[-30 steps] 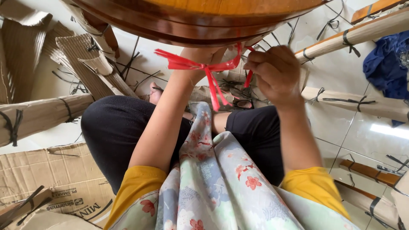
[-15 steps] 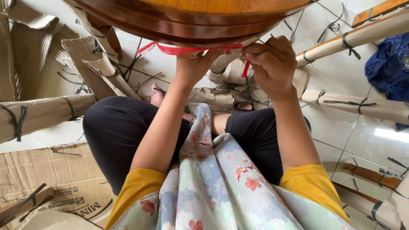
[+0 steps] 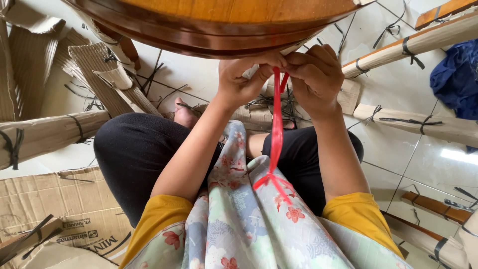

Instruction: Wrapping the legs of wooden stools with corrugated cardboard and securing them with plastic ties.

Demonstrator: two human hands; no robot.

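Note:
A round wooden tabletop (image 3: 224, 25) with a dark brown rim fills the top of the head view. Just under its rim my left hand (image 3: 244, 79) and my right hand (image 3: 316, 74) meet, both pinching a red plastic ribbon (image 3: 277, 129). The ribbon hangs straight down between my forearms. Its frayed ends rest on the floral cloth (image 3: 239, 219) on my lap. A bit of white wrapping shows between my fingers at the rim.
I sit cross-legged on a white tiled floor (image 3: 398, 144). Cardboard-wrapped wooden legs (image 3: 413, 42) tied with black straps lie to the right. Corrugated cardboard pieces (image 3: 94, 69) and a flattened box (image 3: 50, 209) lie to the left. A blue cloth (image 3: 455, 79) sits far right.
The ribbon was stretched sideways along the rim between my hands. Now my hands have come together and the ribbon hangs down in one strand toward my lap.

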